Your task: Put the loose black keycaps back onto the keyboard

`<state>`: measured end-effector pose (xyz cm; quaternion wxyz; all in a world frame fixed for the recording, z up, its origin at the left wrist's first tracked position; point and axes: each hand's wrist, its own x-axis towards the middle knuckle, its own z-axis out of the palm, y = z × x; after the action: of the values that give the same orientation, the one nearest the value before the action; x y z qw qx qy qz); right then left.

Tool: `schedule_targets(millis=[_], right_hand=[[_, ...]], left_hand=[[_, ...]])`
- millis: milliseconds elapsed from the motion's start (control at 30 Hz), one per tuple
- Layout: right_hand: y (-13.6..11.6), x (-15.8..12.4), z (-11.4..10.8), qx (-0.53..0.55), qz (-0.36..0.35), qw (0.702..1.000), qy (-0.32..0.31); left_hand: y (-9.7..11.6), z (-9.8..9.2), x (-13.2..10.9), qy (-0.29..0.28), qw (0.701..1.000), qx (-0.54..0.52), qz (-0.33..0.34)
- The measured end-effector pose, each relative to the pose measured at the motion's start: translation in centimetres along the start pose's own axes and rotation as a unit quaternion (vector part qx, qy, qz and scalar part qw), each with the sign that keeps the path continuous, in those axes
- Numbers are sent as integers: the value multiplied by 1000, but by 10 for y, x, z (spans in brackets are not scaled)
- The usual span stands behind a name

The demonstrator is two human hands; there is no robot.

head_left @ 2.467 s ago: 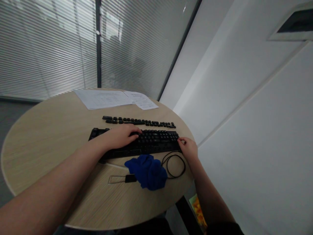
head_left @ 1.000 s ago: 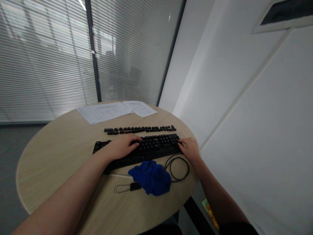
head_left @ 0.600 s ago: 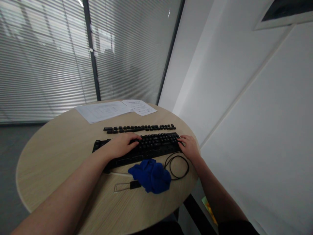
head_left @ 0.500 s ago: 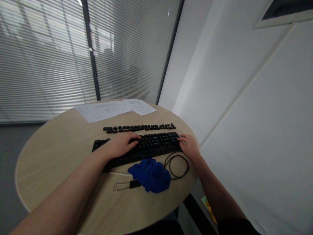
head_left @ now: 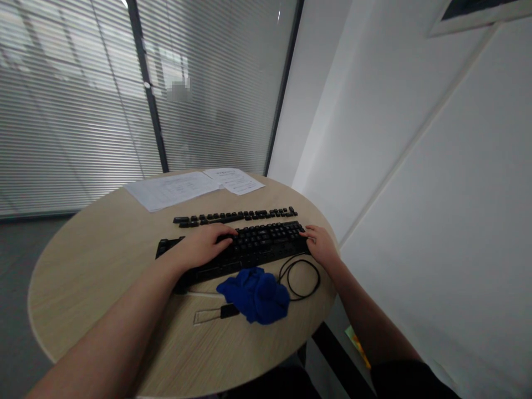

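A black keyboard (head_left: 257, 257) lies slightly slanted on the round table, some of its left part bare of keycaps. My left hand (head_left: 205, 244) rests across its left half, thumb and forefinger apart over the keys; the other fingers are partly hidden. At the right end, my right hand (head_left: 319, 244) has its fingertips closed on the keyboard's edge. Beyond the keyboard, loose black keycaps (head_left: 233, 217) stand in rows. On the near side lie a crumpled blue cloth (head_left: 260, 296) and a wire keycap puller (head_left: 208, 316) with a black handle, partly under the cloth.
A coiled black cable (head_left: 305, 280) lies right of the cloth. Printed papers (head_left: 174, 188) cover the table's far side. The pale wooden table (head_left: 91, 271) has a white wall (head_left: 436, 194) close on the right and a glass partition with blinds (head_left: 75, 111) behind.
The view has shifted slightly. Both hands keep their places on the keyboard, and nothing has visibly been picked up or put down.
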<state>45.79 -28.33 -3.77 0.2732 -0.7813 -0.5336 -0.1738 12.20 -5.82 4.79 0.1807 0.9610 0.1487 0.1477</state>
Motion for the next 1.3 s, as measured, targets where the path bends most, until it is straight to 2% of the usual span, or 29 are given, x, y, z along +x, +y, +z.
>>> schedule_targets(millis=[433, 667, 733, 800, 900, 1033, 1300], right_hand=[[2, -4, 4, 13, 11, 1000, -6], [-14, -7, -8, 48, -4, 996, 73], [-19, -7, -9, 56, -19, 995, 76], [-23, -8, -7, 51, -46, 996, 48], [-27, -9, -3, 27, -75, 996, -35], [-29, -7, 2, 3, -69, 989, -134], [-23, -10, 7, 31, -74, 989, -123]], left_hand=[[-2, 2, 0, 7, 1000, -8, 3], [-4, 1, 0, 14, 1000, -4, 11], [-4, 1, 1, 25, 1000, 1, 18], [-5, 3, 2, 42, 999, 11, 30], [-8, 10, 4, 60, 997, 41, 36], [-14, 26, 5, 46, 995, 89, 9], [-8, 42, 0, 8, 985, 169, -36]])
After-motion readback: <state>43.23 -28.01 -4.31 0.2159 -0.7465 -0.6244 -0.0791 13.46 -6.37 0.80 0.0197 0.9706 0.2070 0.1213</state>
